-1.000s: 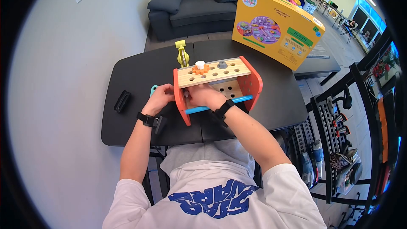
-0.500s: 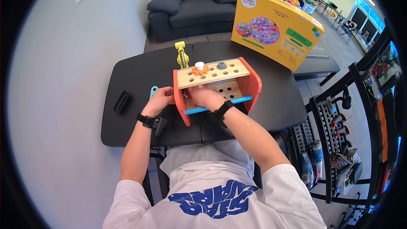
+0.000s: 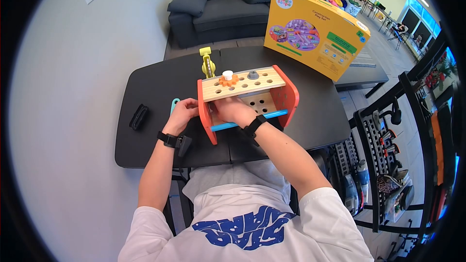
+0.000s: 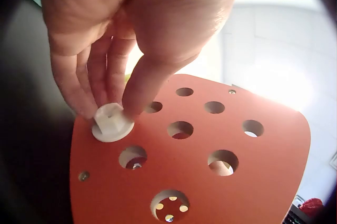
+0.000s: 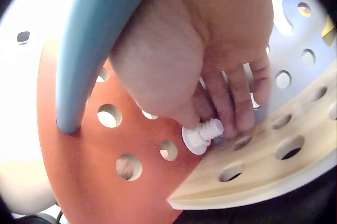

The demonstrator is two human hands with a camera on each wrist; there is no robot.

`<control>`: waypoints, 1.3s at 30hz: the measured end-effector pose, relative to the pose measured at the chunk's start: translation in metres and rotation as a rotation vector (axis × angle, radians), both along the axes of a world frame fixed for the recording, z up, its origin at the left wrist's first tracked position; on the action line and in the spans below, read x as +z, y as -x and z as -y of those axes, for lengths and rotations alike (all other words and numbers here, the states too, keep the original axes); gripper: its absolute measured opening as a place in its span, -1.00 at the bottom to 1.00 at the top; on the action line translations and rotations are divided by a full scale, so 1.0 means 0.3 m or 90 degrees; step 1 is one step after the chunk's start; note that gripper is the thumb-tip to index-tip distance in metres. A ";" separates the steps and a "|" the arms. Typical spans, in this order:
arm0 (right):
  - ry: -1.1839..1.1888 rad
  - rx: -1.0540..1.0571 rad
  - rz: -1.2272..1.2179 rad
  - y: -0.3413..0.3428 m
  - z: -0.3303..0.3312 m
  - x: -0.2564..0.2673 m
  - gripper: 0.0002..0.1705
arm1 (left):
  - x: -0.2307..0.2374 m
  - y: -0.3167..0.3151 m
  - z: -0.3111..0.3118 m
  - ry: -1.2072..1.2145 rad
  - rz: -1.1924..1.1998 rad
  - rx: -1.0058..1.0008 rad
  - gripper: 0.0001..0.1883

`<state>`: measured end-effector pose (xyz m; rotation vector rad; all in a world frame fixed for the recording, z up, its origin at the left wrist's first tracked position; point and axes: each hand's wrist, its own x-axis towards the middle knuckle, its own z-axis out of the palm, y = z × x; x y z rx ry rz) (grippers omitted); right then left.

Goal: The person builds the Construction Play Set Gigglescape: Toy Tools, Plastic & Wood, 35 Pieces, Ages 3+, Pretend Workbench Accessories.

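A toy workbench point(image 3: 242, 87) with red side panels and wooden boards with holes stands on the black table point(image 3: 310, 126). At the outside of its left panel, my left hand point(image 3: 183, 114) pinches the white hex head of a plastic bolt point(image 4: 111, 123), whose flange sits against the red face. My right hand point(image 3: 234, 109) reaches inside under the top board. There its thumb and fingers grip a white nut point(image 5: 195, 139), with the threaded end point(image 5: 212, 128) poking out beyond it. An orange gear point(image 3: 229, 80) with a white peg and a grey piece point(image 3: 253, 74) sit on top.
A blue bar point(image 3: 250, 120) crosses the workbench front, by my right wrist. Behind stands a yellow-green toy tool point(image 3: 208, 63). A teal handle point(image 3: 175, 103) shows beyond my left hand, a black case point(image 3: 139, 117) farther left. A yellow box point(image 3: 318, 31) stands at back right.
My right fingers have shifted slightly inside the workbench, and the white part seen at their tips earlier is now more hidden in the head view. My left hand stays at the panel.
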<state>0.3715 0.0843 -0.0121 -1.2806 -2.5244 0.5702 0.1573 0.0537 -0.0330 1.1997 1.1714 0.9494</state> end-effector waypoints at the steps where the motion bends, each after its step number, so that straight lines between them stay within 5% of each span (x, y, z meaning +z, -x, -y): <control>1: -0.006 -0.011 -0.005 -0.001 0.005 0.008 -0.63 | 0.007 -0.001 0.001 0.040 0.022 -0.003 -0.77; 28: -0.061 -0.008 -0.005 -0.035 0.029 0.034 -0.69 | 0.037 -0.009 0.018 -0.055 -0.142 -0.045 -0.76; 32: 0.022 -0.016 0.030 -0.084 0.073 0.085 -0.63 | 0.041 -0.012 0.019 -0.054 -0.105 -0.033 -0.76; 39: -0.051 0.148 -0.284 -0.255 0.229 0.268 -0.67 | 0.020 0.017 0.003 -0.076 -0.198 0.019 -0.75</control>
